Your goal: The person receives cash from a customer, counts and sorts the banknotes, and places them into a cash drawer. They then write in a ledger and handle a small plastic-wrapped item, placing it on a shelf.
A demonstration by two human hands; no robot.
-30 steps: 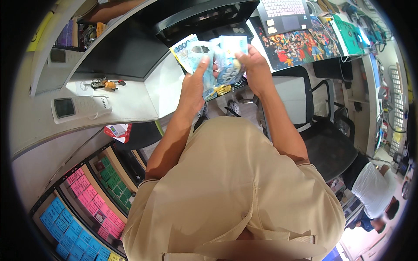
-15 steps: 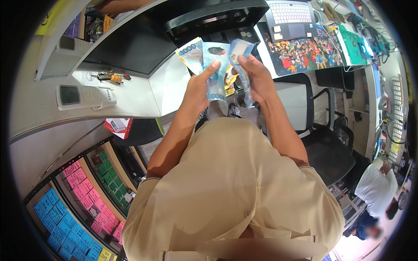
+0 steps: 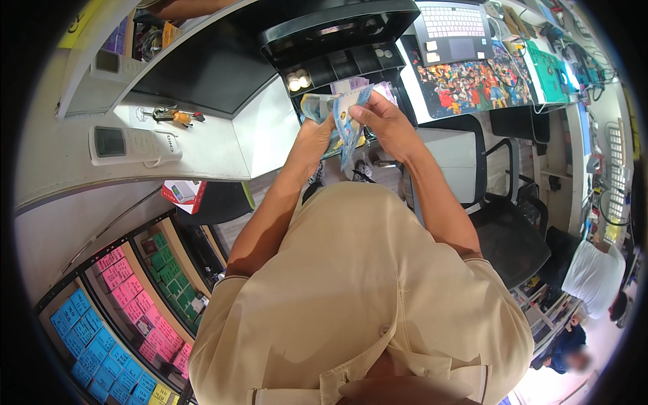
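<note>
Both hands are raised in front of my chest over an open black cash drawer (image 3: 337, 34). My left hand (image 3: 314, 138) grips a stack of blue banknotes (image 3: 347, 121) from below. My right hand (image 3: 385, 121) pinches the top notes of the same stack, folded over between thumb and fingers. The drawer's compartments hold coins (image 3: 297, 81) and more notes (image 3: 351, 84) just beyond my hands.
A laptop (image 3: 452, 27) sits on a colourful printed mat (image 3: 472, 77) to the right of the drawer. Keys (image 3: 175, 115) and a white handset (image 3: 131, 145) lie on the white counter at left. A black chair (image 3: 499, 223) stands at right. A seated person (image 3: 594, 277) is at far right.
The fanned notes have been gathered and folded together, and both hands have come lower and closer to my chest. The open cash drawer has come into fuller view.
</note>
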